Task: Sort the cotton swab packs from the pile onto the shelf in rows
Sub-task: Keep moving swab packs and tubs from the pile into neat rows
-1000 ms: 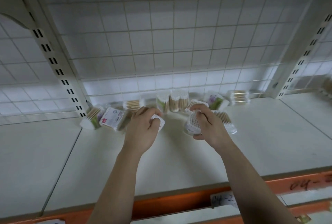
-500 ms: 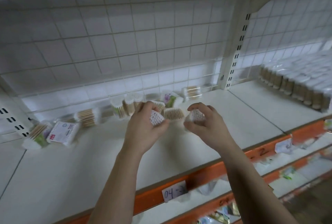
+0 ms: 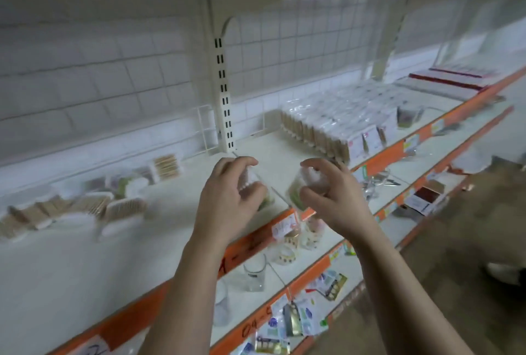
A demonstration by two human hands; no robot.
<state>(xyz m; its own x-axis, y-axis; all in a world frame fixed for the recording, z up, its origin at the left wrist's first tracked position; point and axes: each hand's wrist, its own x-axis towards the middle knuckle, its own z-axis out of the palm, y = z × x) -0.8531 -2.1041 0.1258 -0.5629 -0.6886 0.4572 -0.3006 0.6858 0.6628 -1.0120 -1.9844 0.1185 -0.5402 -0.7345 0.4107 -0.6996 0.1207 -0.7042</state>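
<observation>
My left hand [image 3: 227,198] grips a pack [image 3: 254,181], my right hand [image 3: 334,198] a second pack [image 3: 297,188], both over the shelf [image 3: 264,150] between pile [image 3: 94,206] and rows [image 3: 321,127]: one apiece, I judge, to fill rows quicker.

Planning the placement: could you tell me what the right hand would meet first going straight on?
Most likely the bare shelf just left of the rows of packs, then the wire grid behind; depth is unclear. The right hand grips a pack.
</observation>
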